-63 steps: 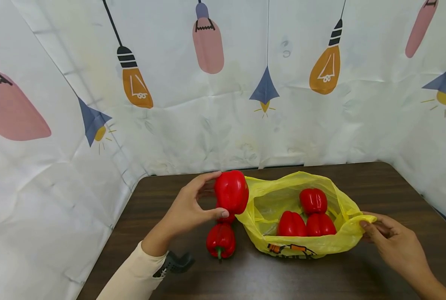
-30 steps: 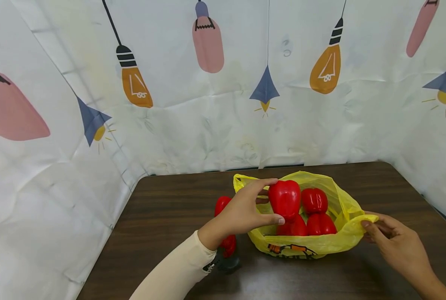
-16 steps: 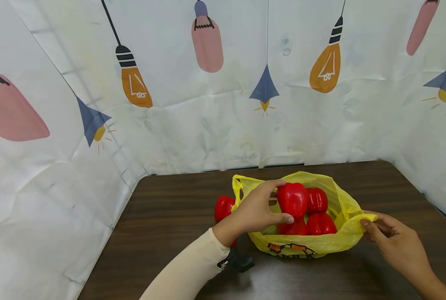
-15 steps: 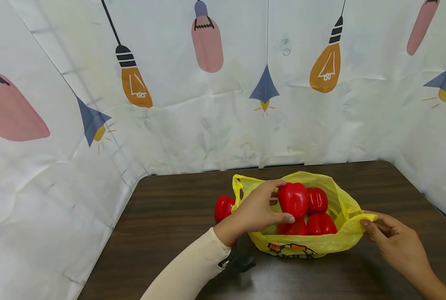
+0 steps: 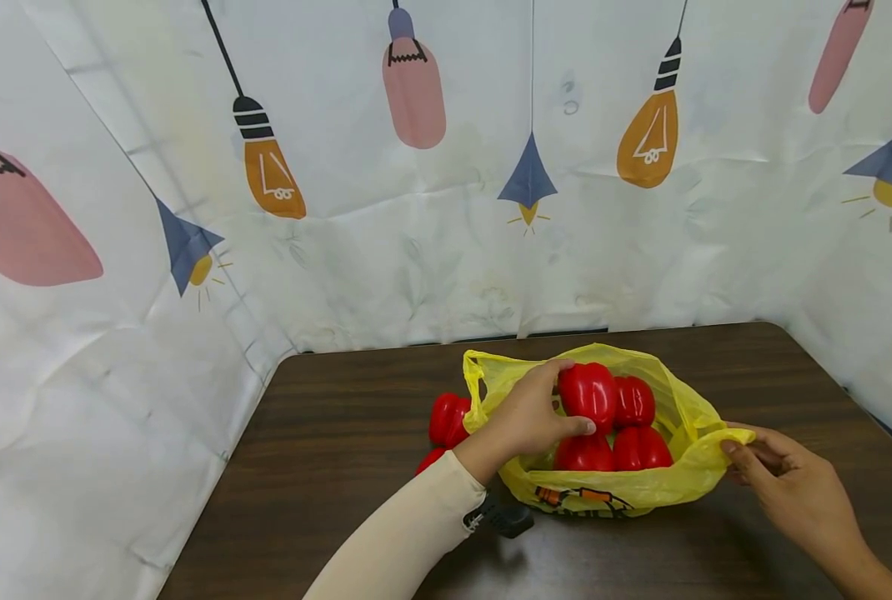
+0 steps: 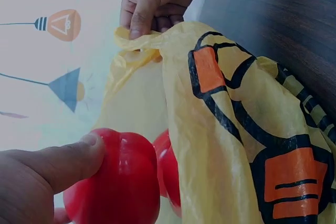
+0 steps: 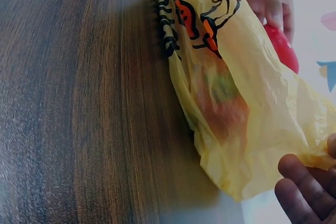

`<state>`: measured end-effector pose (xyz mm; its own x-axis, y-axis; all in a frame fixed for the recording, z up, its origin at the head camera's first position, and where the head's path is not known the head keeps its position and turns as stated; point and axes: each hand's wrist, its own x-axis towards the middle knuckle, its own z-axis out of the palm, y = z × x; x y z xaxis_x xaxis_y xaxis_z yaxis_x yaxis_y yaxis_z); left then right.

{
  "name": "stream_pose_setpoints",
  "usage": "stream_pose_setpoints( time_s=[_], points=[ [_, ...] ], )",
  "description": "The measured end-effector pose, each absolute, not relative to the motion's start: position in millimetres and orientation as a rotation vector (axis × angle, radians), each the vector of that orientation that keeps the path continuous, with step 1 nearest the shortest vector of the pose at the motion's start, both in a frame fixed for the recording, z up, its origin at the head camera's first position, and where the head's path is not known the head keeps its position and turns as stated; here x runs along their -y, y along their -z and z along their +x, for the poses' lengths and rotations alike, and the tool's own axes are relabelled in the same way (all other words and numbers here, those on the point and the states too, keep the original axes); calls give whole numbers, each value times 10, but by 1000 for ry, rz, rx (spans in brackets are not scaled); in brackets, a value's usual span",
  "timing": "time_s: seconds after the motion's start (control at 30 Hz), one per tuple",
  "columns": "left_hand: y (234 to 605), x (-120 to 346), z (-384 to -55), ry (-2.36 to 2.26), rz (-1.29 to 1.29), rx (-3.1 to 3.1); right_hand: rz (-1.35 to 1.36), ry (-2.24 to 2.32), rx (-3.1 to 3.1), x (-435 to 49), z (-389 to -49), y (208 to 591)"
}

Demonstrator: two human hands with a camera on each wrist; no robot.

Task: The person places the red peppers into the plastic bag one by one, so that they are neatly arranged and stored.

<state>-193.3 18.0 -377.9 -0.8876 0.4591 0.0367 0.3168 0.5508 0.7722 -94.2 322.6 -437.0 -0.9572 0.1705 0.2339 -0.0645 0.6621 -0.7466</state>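
Observation:
My left hand (image 5: 528, 417) holds a red bell pepper (image 5: 588, 396) between thumb and fingers, inside the mouth of a yellow plastic bag (image 5: 599, 493). In the left wrist view the thumb presses on the side of that pepper (image 6: 123, 182). Several other red bell peppers (image 5: 641, 448) lie in the bag, right beside and below the held one. My right hand (image 5: 799, 492) pinches the bag's right rim and keeps the mouth spread. In the right wrist view some fingertips (image 7: 296, 177) show at the yellow plastic.
Outside the bag, on its left, red bell peppers (image 5: 448, 419) lie on the dark wooden table (image 5: 341, 417), partly hidden by my left forearm. A white curtain (image 5: 416, 250) with printed lamps hangs behind the table's back edge.
My left hand has carried the red bell pepper rightward, from left of the bag to within its mouth, shifting only slightly in the last half second. The right hand has stayed on the bag's rim.

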Motion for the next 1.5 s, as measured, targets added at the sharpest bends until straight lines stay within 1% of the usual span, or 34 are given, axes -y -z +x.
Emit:
stream_pose_setpoints(
  time_s=[0.5, 0.83, 1.23, 1.5],
  points=[
    [3883, -280, -2075, -1315, 566, -2616, -67, -1234, 2584, -3235, -944, 4377],
    [3960, -304, -2142, -1414, 569, -2564, -49, -1215, 2574, -3232, -948, 4393],
    [4003, -328, -2180, -1329, 583, -2651, -36, -1217, 2570, -3228, -955, 4401],
    [3959, -328, -2149, -1279, 625, -2696, -43, -1193, 2574, -3232, -955, 4409]
  ],
)
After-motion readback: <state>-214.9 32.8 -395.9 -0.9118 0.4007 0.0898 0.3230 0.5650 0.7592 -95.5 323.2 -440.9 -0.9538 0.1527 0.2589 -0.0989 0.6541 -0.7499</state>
